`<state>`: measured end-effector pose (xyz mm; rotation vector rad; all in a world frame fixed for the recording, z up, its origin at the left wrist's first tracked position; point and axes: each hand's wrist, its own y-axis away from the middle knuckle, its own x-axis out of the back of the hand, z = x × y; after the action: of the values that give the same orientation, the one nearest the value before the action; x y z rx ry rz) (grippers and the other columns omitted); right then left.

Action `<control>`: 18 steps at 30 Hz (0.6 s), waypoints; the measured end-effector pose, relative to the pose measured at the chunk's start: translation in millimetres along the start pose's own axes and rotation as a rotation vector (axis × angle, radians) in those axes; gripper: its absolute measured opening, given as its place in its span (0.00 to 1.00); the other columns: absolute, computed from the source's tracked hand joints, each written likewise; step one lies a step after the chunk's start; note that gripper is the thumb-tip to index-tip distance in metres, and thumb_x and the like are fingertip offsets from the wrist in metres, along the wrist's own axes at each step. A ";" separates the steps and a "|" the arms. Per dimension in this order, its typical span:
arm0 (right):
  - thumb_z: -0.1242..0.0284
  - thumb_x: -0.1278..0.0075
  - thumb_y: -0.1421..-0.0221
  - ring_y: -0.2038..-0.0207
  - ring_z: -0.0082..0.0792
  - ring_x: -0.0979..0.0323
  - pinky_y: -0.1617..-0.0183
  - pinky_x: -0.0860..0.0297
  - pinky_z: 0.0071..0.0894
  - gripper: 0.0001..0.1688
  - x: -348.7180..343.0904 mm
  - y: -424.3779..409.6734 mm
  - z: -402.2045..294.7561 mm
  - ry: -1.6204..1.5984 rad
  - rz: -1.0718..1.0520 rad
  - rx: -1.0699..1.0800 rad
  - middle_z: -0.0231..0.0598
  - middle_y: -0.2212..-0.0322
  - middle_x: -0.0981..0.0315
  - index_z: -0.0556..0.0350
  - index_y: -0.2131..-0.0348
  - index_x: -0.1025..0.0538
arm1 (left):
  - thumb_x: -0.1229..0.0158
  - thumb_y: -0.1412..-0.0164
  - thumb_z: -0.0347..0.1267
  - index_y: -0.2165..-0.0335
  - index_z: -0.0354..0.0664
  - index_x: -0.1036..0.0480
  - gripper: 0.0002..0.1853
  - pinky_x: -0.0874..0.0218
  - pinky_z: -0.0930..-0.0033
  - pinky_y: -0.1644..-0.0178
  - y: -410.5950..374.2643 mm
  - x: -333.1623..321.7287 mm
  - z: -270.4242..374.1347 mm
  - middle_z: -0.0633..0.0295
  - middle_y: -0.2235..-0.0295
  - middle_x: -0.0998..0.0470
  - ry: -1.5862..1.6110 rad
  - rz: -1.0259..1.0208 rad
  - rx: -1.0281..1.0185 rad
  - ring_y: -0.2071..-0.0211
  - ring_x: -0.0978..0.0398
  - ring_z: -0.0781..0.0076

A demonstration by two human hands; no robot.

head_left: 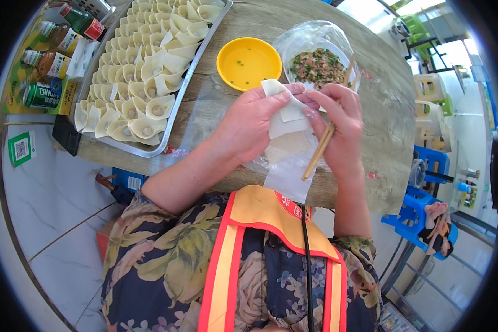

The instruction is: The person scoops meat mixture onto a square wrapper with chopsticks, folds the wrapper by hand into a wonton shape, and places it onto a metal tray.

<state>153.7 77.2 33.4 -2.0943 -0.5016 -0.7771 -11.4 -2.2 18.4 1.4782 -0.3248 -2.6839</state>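
My left hand (249,122) pinches a pale square dough wrapper (274,87), its upper part folded, between thumb and fingers. My right hand (342,114) has a pair of wooden chopsticks (318,155) tucked in it, their lower ends slanting towards me. Its fingertips meet the left fingers at the wrapper's edge; whether filling is inside is hidden. Below the hands, more flat wrappers (290,146) lie on clear plastic. Beyond them, minced meat filling with chopped greens (317,66) sits on a white plate inside a clear plastic bag (311,33). Left of it stands a yellow bowl (249,62) of liquid.
A metal tray (178,108) of shaped wontons (145,79) fills the table's left side. Bottles (83,23), jars (52,64) and a green can (41,95) stand past it. Rightwards, beyond the wooden table (382,124), a person (438,232) lies across blue stools (411,216).
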 end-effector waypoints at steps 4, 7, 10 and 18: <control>0.82 0.37 0.60 0.61 0.42 0.31 0.57 0.33 0.38 0.18 12.9 -6.0 -0.5 -0.079 -0.007 -0.042 0.39 0.65 0.28 0.58 0.63 0.20 | 0.54 0.30 0.31 0.46 0.32 0.33 0.19 0.32 0.66 0.48 5.8 -4.9 4.7 0.57 0.53 0.25 -0.198 -0.019 0.020 0.52 0.25 0.69; 0.82 0.38 0.59 0.62 0.41 0.30 0.57 0.33 0.37 0.16 12.3 -11.9 -6.5 -0.186 -0.112 -0.037 0.40 0.66 0.28 0.59 0.65 0.20 | 0.53 0.30 0.33 0.49 0.35 0.30 0.17 0.31 0.69 0.50 4.6 0.0 -1.2 0.60 0.56 0.23 -0.472 -0.099 0.016 0.55 0.24 0.73; 0.82 0.39 0.58 0.64 0.42 0.30 0.58 0.33 0.36 0.13 9.2 -15.7 -3.6 -0.215 -0.141 0.044 0.41 0.67 0.28 0.61 0.67 0.21 | 0.51 0.30 0.35 0.53 0.35 0.27 0.15 0.30 0.72 0.53 3.1 2.9 -5.7 0.63 0.58 0.21 -0.472 -0.176 0.093 0.58 0.23 0.77; 0.74 0.50 0.39 0.62 0.35 0.27 0.62 0.29 0.31 0.10 16.0 -44.6 -2.2 -0.116 -0.021 -0.017 0.44 0.61 0.27 0.63 0.64 0.22 | 0.49 0.32 0.33 0.54 0.33 0.28 0.14 0.27 0.65 0.54 2.3 -0.7 -9.2 0.57 0.59 0.20 -0.227 -0.074 0.034 0.58 0.21 0.70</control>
<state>138.4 102.5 70.5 -2.1622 -0.5827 -0.6767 -3.3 -5.7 14.7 1.2178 -0.3348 -2.9255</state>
